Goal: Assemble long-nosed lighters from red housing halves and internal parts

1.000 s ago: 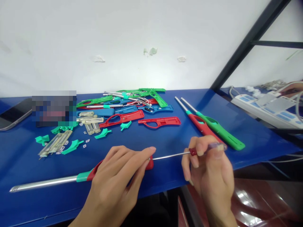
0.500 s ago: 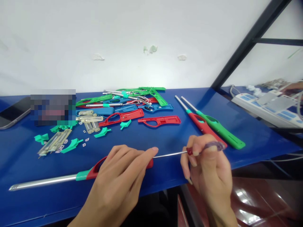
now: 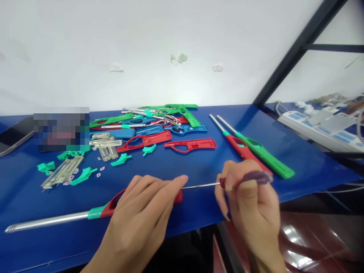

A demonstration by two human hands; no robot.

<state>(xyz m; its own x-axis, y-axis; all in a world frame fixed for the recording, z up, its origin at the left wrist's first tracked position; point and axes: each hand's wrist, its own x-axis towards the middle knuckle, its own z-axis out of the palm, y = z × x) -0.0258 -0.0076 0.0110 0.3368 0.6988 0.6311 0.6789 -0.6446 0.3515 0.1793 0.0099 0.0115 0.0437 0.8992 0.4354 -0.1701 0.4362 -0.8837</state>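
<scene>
While the left hand [image 3: 139,216] is clamped over the grip of a long-necked red plastic lighter with teal collar and silver metal tube [image 3: 95,212], the right hand [image 3: 248,204] has its fingers closed round the handle of a thin steel-shafted screwdriver with red-and-purple handle [image 3: 201,185]. Lighter lies along the table's [image 3: 187,167] front edge, tube toward the front left corner. Shaft runs to the lighter's butt end; tip hidden by left fingers, can't tell if it's seated.

Toward the right edge, side by side: a whole green plastic lighter [image 3: 269,159] and a second red plastic lighter [image 3: 246,151], the latter's butt partly behind the right hand. Mid-table: empty red plastic half-shell [image 3: 190,145]. Left side: clear plastic reservoirs [image 3: 62,172], a loose teal plastic trigger-like piece [image 3: 83,176]. Black phone [image 3: 14,136] at left edge.
</scene>
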